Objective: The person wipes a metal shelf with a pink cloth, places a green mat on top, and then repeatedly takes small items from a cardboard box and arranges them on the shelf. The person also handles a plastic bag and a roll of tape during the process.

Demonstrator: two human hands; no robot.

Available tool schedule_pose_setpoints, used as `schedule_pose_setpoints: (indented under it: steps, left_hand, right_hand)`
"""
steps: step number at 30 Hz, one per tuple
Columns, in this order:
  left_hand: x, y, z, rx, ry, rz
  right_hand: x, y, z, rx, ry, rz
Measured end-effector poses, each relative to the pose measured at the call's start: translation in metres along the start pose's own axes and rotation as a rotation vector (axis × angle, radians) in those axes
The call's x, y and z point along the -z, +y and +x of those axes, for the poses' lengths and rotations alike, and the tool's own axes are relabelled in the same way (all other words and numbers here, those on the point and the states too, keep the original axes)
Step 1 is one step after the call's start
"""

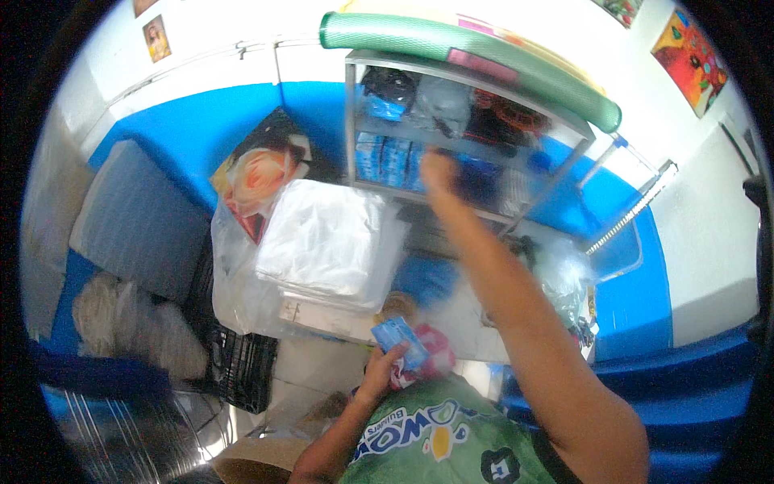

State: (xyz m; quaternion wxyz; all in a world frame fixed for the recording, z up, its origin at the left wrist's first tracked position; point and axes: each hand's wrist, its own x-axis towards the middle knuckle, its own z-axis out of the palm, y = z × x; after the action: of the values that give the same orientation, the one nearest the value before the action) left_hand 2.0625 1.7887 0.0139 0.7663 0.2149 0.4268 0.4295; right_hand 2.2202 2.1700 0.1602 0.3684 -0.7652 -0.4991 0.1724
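My left hand [380, 370], low in front of my body, holds a light blue packet [399, 340] with the thumb laid across it. Just behind it is a pink, red and white item [436, 349]; whether my hand also grips that I cannot tell. My right arm stretches out to a metal shelf unit [417, 196]. Blurred by motion, my right hand [440, 172] is at the lower shelf, in front of a row of blue and white packs [387, 158]. Its fingers are not clear, and I see nothing certain in them.
A stack of white plastic bags [326, 236] stands left of the shelf. Beside it are a black plastic crate [245, 369] and a grey padded sheet [142, 212]. A green mesh roll [411, 39] lies across the shelf top. Clear plastic bags [562, 272] are at right.
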Motion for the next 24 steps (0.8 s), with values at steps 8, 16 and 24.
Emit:
schedule_pose_setpoints:
  steps: [8,16,24]
  left_hand:
    - [-0.016,0.005,0.005,0.077,-0.093,0.021]
    - [-0.021,0.004,0.022,0.021,0.001,0.021]
    - [-0.030,-0.003,0.040,0.066,-0.056,0.213]
  right_hand:
    - [0.048,0.052,-0.062,0.110,-0.122,0.550]
    - [0.117,0.176,-0.276,0.264,-0.732,0.250]
    - [0.145,0.169,-0.272,0.218,-0.925,0.019]
